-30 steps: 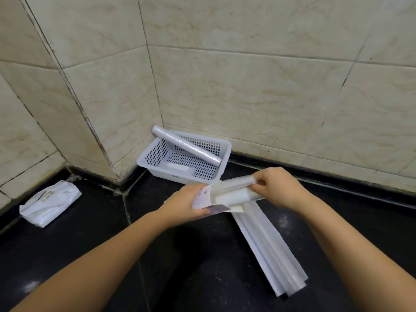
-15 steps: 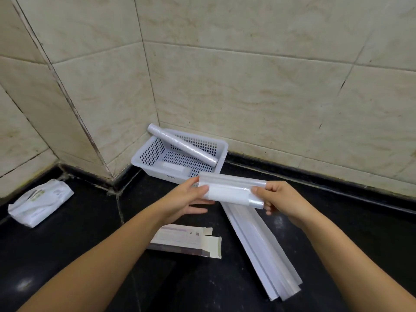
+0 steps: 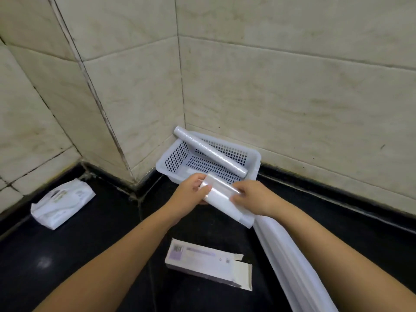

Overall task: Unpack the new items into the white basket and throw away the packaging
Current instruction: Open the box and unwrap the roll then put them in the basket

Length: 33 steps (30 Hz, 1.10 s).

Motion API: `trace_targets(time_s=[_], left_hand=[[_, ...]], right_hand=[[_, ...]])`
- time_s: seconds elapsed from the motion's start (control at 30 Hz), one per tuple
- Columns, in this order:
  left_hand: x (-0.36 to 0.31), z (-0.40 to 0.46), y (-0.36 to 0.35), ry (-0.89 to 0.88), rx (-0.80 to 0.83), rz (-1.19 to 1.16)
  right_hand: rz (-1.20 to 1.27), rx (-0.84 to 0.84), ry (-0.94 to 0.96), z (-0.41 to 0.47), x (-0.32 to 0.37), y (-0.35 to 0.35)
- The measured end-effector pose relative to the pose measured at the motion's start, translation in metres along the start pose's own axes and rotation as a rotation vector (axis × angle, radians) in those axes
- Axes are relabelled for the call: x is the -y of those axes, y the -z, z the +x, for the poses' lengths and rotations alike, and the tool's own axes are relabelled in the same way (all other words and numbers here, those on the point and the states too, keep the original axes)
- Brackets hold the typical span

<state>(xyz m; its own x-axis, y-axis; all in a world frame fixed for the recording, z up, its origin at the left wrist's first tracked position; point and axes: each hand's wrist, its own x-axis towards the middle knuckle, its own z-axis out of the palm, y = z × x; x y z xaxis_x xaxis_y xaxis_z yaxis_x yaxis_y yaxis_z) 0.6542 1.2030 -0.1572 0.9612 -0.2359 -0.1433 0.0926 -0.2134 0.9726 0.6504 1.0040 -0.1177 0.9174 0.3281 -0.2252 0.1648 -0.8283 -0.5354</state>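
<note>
The white perforated basket (image 3: 173,161) stands on the dark floor in the wall corner, and a long clear-wrapped roll (image 3: 209,153) lies slanted across it. Just over its near rim I hold a short white plastic roll (image 3: 221,199) with both hands. My left hand (image 3: 191,191) grips its left end and my right hand (image 3: 254,197) grips its right side. On the floor below my arms lies an empty white cardboard box (image 3: 208,263) with its end flap open.
Long white flat packages (image 3: 292,264) lie on the floor at the right, running toward the bottom edge. A white plastic pouch (image 3: 62,203) lies at the left by the wall. Tiled walls close off the back and left.
Both hands carried the short roll up toward the basket's near rim. A second ago it was still partly in the box, which now lies on the floor.
</note>
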Motion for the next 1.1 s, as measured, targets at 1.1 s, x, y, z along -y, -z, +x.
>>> trace_targets(time_s=[1.1], left_hand=[[0.041,0.024,-0.043,-0.665,0.108,0.946]], right_hand=[[0.087,-0.163,-0.336,-0.022,-0.098,-0.01]])
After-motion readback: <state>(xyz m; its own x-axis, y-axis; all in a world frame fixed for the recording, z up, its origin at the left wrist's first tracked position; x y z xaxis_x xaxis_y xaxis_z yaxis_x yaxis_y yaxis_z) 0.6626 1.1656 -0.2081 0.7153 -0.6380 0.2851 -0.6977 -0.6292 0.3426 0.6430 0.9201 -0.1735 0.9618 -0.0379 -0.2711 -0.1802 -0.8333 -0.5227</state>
